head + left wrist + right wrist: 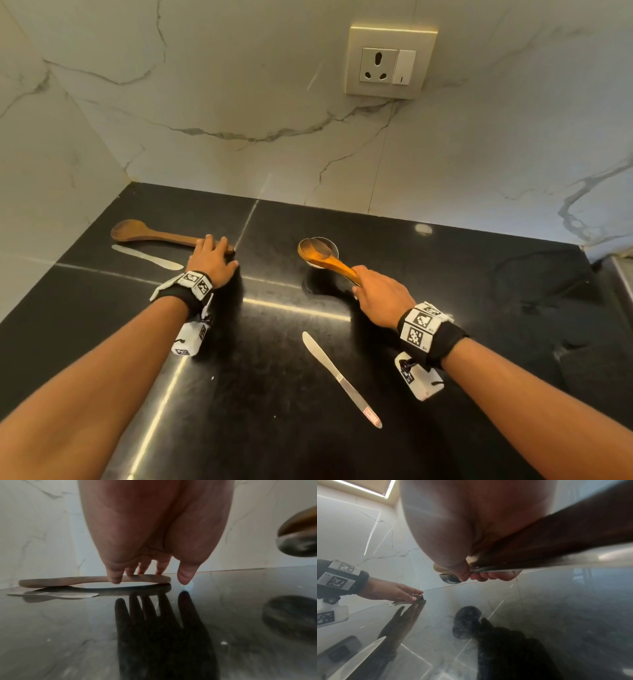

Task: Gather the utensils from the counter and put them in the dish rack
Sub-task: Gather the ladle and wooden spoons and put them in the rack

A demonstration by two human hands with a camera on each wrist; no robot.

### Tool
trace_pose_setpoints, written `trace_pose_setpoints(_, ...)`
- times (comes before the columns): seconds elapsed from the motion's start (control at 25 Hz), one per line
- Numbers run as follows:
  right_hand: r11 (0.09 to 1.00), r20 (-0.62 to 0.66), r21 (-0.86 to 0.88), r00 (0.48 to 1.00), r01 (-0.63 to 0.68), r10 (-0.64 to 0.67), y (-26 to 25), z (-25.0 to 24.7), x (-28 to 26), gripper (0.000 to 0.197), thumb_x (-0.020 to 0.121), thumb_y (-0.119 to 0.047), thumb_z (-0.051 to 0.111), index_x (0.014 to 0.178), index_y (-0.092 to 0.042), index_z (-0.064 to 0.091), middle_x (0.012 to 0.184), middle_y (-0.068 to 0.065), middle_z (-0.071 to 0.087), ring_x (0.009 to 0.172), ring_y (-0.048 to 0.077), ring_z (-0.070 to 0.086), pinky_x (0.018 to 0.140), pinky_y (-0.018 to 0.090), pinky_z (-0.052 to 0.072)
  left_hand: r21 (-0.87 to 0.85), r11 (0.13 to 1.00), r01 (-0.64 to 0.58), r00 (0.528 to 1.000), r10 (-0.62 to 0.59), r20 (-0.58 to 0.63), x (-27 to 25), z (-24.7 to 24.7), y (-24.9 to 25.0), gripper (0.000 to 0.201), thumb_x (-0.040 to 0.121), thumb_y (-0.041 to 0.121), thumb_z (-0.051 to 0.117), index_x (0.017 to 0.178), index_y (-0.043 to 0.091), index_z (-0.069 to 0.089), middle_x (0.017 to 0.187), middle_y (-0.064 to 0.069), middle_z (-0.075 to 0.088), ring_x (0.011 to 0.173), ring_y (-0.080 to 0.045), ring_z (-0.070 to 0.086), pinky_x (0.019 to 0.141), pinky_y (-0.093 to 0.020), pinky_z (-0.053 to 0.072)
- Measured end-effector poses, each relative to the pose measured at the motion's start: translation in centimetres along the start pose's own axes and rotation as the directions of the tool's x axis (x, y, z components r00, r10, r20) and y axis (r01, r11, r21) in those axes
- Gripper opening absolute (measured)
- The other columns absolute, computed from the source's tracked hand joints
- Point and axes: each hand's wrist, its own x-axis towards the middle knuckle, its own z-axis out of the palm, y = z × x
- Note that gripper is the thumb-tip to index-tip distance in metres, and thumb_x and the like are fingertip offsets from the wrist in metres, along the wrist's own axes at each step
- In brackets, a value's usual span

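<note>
A dark wooden spoon (pixel 137 233) (pixel 51 582) lies at the back left of the black counter (pixel 274 428). My left hand (pixel 213 257) (pixel 147 573) rests its fingers on the handle's end, the thumb beside it on the counter. A flat steel spreader (pixel 147 257) (pixel 56 595) lies just in front of that spoon. My right hand (pixel 375 296) (pixel 479 576) grips a lighter wooden spoon (pixel 318 253) (pixel 556 534) together with a steel spoon (pixel 330 244) (pixel 449 579), both lifted off the counter. A steel table knife (pixel 339 377) lies between my forearms. No dish rack is in view.
Marble walls close the counter at the back and left. A wall socket (pixel 390 61) sits above the middle. The counter's right end drops at an edge (pixel 616 274). My left hand (pixel 393 591) also shows in the right wrist view.
</note>
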Motion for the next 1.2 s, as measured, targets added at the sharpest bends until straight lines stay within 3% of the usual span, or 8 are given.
trace_pose_setpoints(0.16,1.0,0.013,0.011,1.0,0.02,-0.02,-0.1,0.4,0.4,0.018,0.101,-0.032,0.042,0.118,-0.027,0.048,0.094,-0.001,0.061,0.08,0.017,0.059,0.078,0.041,0.054,-0.034,0.991,-0.131,0.989,0.128,-0.072,-3.3,1.0,1.7,0.061,0.092,0.048,0.052,0.139,0.009,0.046,0.149,-0.021,0.036,0.14,-0.038,0.029,0.115,-0.047,0.028)
trace_pose_setpoints(0.32,0.999,0.016,0.017,0.999,0.047,-0.048,-0.8,0.6,0.4,0.02,0.101,-0.032,0.042,0.12,-0.027,0.047,0.095,-0.001,0.061,0.082,0.017,0.06,0.08,0.042,0.054,-0.058,0.95,-0.308,0.934,0.29,-0.207,-11.0,2.1,4.1,0.038,0.089,0.056,0.052,0.103,0.023,0.064,0.102,0.004,0.056,0.098,-0.017,0.052,0.08,-0.034,0.043)
trace_pose_setpoints(0.56,0.996,0.008,0.038,0.997,0.081,-0.081,-2.7,0.9,0.1,0.023,0.102,-0.031,0.042,0.124,-0.025,0.047,0.096,0.0,0.062,0.082,0.017,0.06,0.08,0.038,0.055,-0.188,0.982,-0.017,0.988,-0.011,-0.152,-12.6,1.4,3.9,0.059,0.078,0.056,0.067,0.123,0.023,0.049,0.115,-0.003,0.053,0.103,-0.025,0.058,0.083,-0.043,0.053)
trace_pose_setpoints(0.72,0.996,-0.004,0.048,0.997,0.074,-0.074,-3.5,1.0,-1.1,0.022,0.103,-0.03,0.041,0.124,-0.025,0.047,0.096,0.0,0.062,0.082,0.017,0.061,0.079,0.037,0.055,-0.26,0.955,0.141,0.987,-0.156,-0.037,-11.9,1.7,4.6,0.068,0.078,0.04,0.073,0.128,0.015,0.033,0.116,-0.016,0.059,0.1,-0.038,0.063,0.08,-0.043,0.052)
trace_pose_setpoints(0.84,0.996,-0.011,0.066,0.999,0.054,-0.053,-3.8,1.1,-2.2,0.022,0.102,-0.03,0.041,0.123,-0.026,0.047,0.093,-0.001,0.061,0.08,0.016,0.06,0.078,0.037,0.055,-0.461,0.853,0.244,0.968,-0.242,0.065,-12.1,2.0,4.6,0.068,0.077,0.027,0.077,0.123,0.018,0.028,0.109,-0.014,0.062,0.091,-0.035,0.065,0.081,-0.043,0.055)
trace_pose_setpoints(0.96,0.992,-0.012,0.123,0.999,0.042,-0.041,-4.6,1.6,-3.4,0.02,0.103,-0.03,0.041,0.121,-0.025,0.047,0.088,-0.001,0.06,0.077,0.017,0.06,0.077,0.037,0.055,-0.685,0.647,0.334,0.941,-0.266,0.207,-13.0,2.8,4.9,0.065,0.077,0.017,0.079,0.126,0.018,0.037,0.11,-0.01,0.061,0.095,-0.029,0.066,0.086,-0.045,0.056)
trace_pose_setpoints(1.04,0.982,-0.016,0.181,0.999,0.051,-0.049,-5.5,1.6,-4.1,0.019,0.103,-0.028,0.041,0.12,-0.022,0.047,0.087,0.001,0.06,0.076,0.019,0.061,0.075,0.037,0.055,-0.802,0.498,0.33,0.943,-0.201,0.264,-14.2,3.0,5.5,0.046,0.08,0.011,0.076,0.12,0.01,0.054,0.108,-0.012,0.067,0.094,-0.027,0.068,0.084,-0.041,0.057)
trace_pose_setpoints(1.2,0.964,-0.072,0.256,0.996,0.077,-0.061,-6.8,1.2,-4.9,0.017,0.103,-0.029,0.041,0.117,-0.022,0.047,0.084,0.002,0.06,0.073,0.019,0.061,0.073,0.04,0.056,-0.88,0.438,0.183,0.981,-0.021,0.193,-17.4,1.9,8.2,0.03,0.087,0.008,0.069,0.115,0.011,0.061,0.093,-0.009,0.07,0.082,-0.02,0.068,0.064,-0.027,0.054)
